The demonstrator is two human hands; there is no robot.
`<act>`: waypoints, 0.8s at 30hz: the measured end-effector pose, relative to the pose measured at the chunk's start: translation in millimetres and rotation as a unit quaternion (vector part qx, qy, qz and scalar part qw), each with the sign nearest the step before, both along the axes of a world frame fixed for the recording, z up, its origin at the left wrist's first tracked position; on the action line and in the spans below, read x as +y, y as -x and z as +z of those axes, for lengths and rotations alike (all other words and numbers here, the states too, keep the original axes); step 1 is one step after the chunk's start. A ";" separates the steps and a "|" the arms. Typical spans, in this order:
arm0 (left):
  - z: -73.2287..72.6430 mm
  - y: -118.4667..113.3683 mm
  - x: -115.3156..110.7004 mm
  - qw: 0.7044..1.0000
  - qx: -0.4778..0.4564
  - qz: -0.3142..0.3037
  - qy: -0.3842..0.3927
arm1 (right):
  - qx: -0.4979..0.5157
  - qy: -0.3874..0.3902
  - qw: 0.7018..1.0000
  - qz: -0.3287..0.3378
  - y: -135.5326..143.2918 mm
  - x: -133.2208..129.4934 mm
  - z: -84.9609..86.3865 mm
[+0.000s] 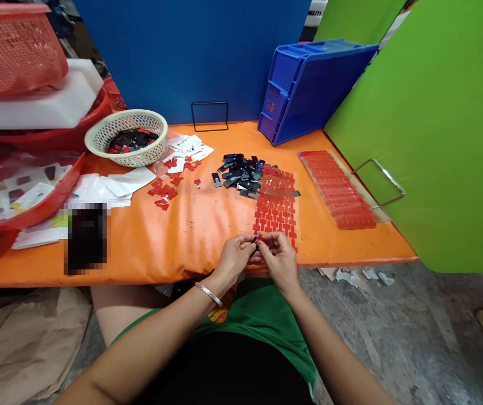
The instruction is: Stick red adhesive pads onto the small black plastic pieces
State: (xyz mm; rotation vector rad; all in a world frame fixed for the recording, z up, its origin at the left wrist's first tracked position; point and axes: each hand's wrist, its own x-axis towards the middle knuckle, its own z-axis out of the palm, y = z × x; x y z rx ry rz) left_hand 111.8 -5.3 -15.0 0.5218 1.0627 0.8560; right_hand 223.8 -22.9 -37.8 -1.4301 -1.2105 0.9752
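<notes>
My left hand (237, 254) and my right hand (278, 256) meet at the table's front edge. Between the fingertips of the left is a small black piece, partly hidden. The right fingers pinch a small red piece (260, 239) against it. Just beyond my hands lies a sheet of red T-shaped stickers (274, 211). A heap of flat black pieces (241, 171) rests at the sheet's far left corner. Loose red pieces (163, 191) are scattered farther left.
A cream basket (157, 152) of black and red pieces stands at the back left, near red baskets (17, 50) and white papers (110, 185). A blue crate (321, 93) leans at the back right. Another red sheet (336, 188) lies beside the green panel (448, 140).
</notes>
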 end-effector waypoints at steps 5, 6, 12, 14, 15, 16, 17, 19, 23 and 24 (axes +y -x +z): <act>-0.7 -0.9 -1.0 1.000 -0.007 0.009 -0.001 | -0.073 -0.070 0.994 -0.041 0.8 -4.8 3.9; -1.6 -0.5 -1.1 1.000 -0.010 0.006 -0.004 | -0.104 -0.088 0.989 -0.056 -0.6 -3.2 4.3; -6.0 0.9 -0.3 1.000 -0.022 -0.004 -0.014 | -0.154 -0.095 0.982 -0.059 -9.2 11.2 3.3; -6.0 0.9 0.0 1.000 -0.024 -0.003 -0.012 | -0.154 -0.095 0.982 -0.060 -9.4 13.1 2.9; -5.8 0.9 0.0 1.000 -0.024 -0.002 -0.010 | -0.155 -0.094 0.982 -0.060 -9.2 13.5 2.8; -5.6 0.9 -0.1 1.000 -0.024 -0.001 -0.009 | -0.155 -0.094 0.982 -0.060 -8.9 13.7 2.9; -5.5 1.0 -0.2 1.000 -0.024 -0.001 -0.009 | -0.155 -0.094 0.982 -0.059 -8.6 13.8 2.9; -5.4 1.0 -0.5 1.000 -0.026 -0.001 -0.011 | -0.155 -0.092 0.982 -0.057 -8.6 14.2 3.1; -4.7 1.1 -0.2 1.000 -0.026 0.002 -0.008 | -0.148 -0.083 0.985 -0.044 -10.0 14.9 3.3; -4.0 1.3 0.0 1.000 -0.025 0.001 -0.006 | -0.144 -0.079 0.986 -0.038 -10.5 14.9 3.4</act>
